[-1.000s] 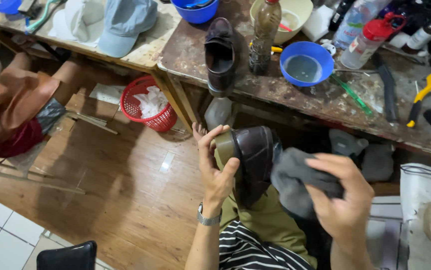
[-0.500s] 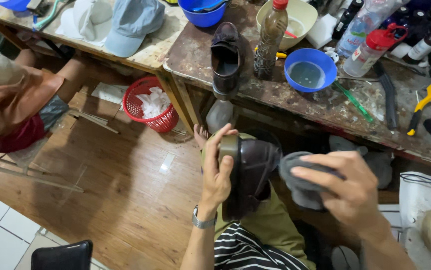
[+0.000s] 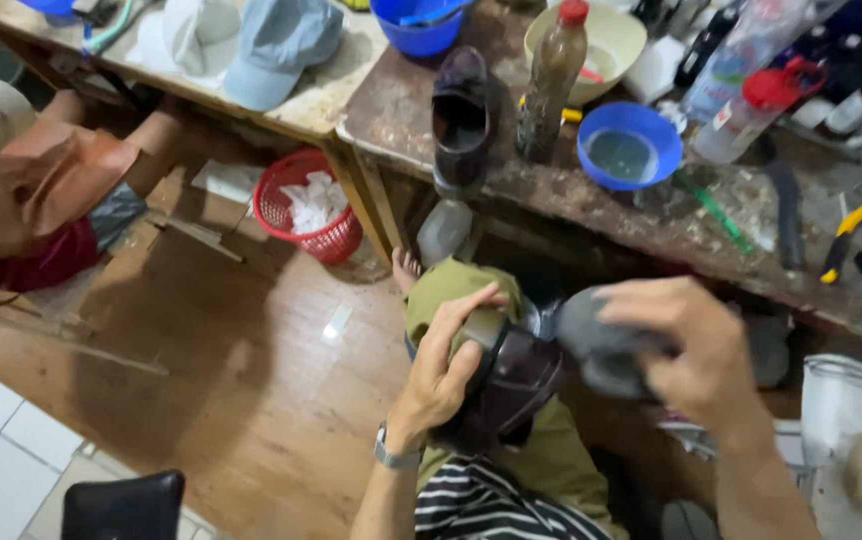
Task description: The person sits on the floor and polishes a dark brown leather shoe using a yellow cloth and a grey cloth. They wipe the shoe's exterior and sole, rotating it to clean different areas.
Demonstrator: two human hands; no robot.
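A worn wooden workbench (image 3: 591,205) is stretching across the top, carrying a second dark shoe (image 3: 461,115), a brown bottle (image 3: 551,80) and a blue bowl (image 3: 626,145). Below it, over the person's lap, the left hand (image 3: 446,365) is gripping a dark brown shoe (image 3: 516,385) by its upper end. The right hand (image 3: 696,345) is closing around a grey cloth (image 3: 591,340), pressing it against the shoe.
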